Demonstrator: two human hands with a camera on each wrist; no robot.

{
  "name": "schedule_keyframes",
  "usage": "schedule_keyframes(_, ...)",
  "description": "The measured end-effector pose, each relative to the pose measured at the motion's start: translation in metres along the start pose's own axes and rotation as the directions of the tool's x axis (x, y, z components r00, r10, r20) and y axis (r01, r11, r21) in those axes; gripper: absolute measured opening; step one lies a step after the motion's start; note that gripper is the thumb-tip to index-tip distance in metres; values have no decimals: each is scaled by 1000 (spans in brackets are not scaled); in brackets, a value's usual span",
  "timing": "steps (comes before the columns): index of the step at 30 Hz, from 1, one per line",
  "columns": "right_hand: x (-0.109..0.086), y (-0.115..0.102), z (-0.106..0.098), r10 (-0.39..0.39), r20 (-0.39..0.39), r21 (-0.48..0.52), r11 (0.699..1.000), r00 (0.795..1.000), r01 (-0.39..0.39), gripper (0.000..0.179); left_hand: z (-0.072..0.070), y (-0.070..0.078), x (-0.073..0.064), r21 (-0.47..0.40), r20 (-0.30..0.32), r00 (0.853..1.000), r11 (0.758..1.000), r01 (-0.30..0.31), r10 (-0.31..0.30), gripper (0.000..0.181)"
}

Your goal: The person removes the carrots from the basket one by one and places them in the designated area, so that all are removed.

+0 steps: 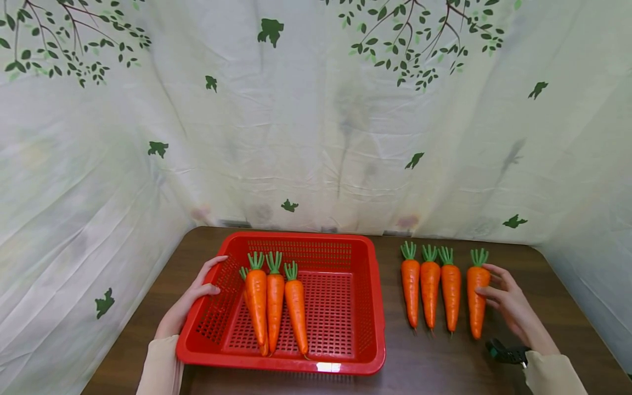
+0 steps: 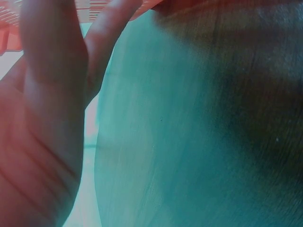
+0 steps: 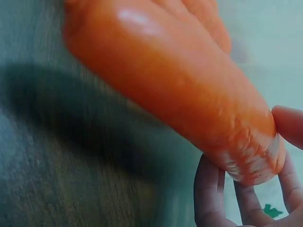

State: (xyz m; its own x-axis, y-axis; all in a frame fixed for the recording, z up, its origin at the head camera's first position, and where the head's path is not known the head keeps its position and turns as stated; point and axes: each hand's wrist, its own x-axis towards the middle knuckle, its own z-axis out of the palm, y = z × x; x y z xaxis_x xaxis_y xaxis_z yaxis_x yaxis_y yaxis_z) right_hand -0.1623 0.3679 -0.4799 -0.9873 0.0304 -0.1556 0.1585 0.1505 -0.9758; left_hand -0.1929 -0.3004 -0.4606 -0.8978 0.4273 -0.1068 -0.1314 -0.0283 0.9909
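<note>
Basket [image 1: 328,307] on surface [image 1: 424,362], left of centre. Inside, four carrots [image 1: 275,310], mostly toward left half: three side by side, one largely beneath leftmost. Left hand [image 1: 190,299] right there at basket's left side. Over to right, outside basket, row of three carrots [image 1: 430,293] on surface, close together, running front to back. Then gap, then lone carrot [image 1: 476,307], farther right, right hand [image 1: 513,307] at its right side. Behind it all, cloth [image 1: 321,137], also rising left and right.
</note>
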Motion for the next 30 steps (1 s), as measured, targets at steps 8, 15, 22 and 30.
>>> schedule_keyframes(8, 8, 4, 1, 4, -5, -28, 1000, 1000, -4, 51, -1, -1, 0, 4, -3, 1000, 1000, -3, 3, 71)
schedule_keyframes(15, 14, 5, 1, 20, -17, -103, 994, 1000, -22, 62, -2, -2, 0, 22, 0, 1000, 999, -23, 23, 71)
schedule_keyframes(22, 18, 1, 2, 15, -15, -184, 983, 1000, -17, 65, -1, -1, 0, 4, 0, 1000, 1000, -6, 6, 70)
schedule_keyframes(30, 23, -2, 3, 41, 1, -263, 964, 999, -40, 65, 1, 1, 1, 7, -14, 1000, 1000, 13, -13, 70)
